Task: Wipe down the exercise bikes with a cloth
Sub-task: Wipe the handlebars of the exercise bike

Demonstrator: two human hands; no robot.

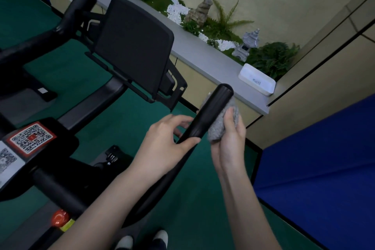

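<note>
Cloth (216,132) bunched in right hand (229,148), fingers clenched on it, pressed vs handlebar (211,111) end; left hand (162,146) fingers grasp handlebar lower down. Risk: small wad contact likely misses far side, or slips off the end.

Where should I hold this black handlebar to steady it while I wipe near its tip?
Grip the handlebar on its lower shaft, below the grey cloth, from the left. It is a straight round tube, so fingers wrap it easily. The right hand holds the cloth against its right side near the tip; the left hand grips the free left side.
</note>
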